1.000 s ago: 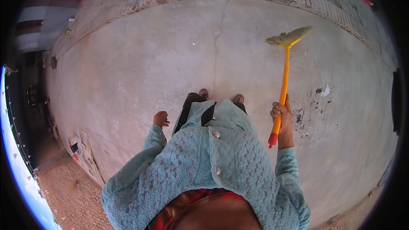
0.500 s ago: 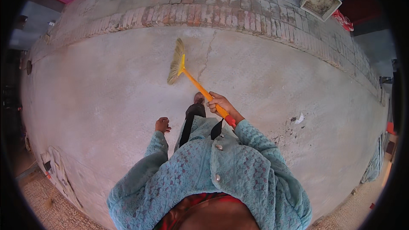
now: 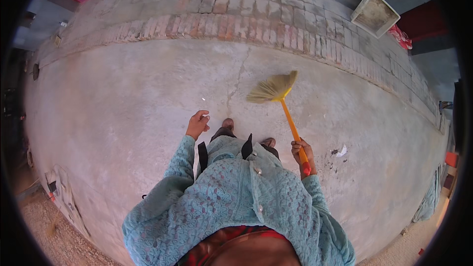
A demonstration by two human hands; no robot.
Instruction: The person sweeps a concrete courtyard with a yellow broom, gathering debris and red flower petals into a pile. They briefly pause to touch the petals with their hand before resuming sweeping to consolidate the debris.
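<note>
My right hand [image 3: 301,150] is wrapped round the orange handle of a broom [image 3: 289,120], close to its red end. The broom's fanned tan bristles [image 3: 273,87] spread out ahead of my feet, joined to the handle by a yellow collar. Whether the bristles touch the concrete floor [image 3: 162,79] I cannot tell. My left hand [image 3: 198,124] is held out at the left, empty, with its fingers apart and partly curled. A small white scrap [image 3: 203,99] lies on the floor just beyond it.
White litter [image 3: 341,151] with dark crumbs lies on the floor to the right. A brick strip [image 3: 221,25] crosses the far side. On it at far right stands a whitish rectangular basin [image 3: 375,14], beside a red cloth [image 3: 400,37]. My shoes [image 3: 227,123] show below.
The broom has swung from left to right, its bristles now turned further right. My right hand moved right with it. My left hand moved forward and its fingers opened more.
</note>
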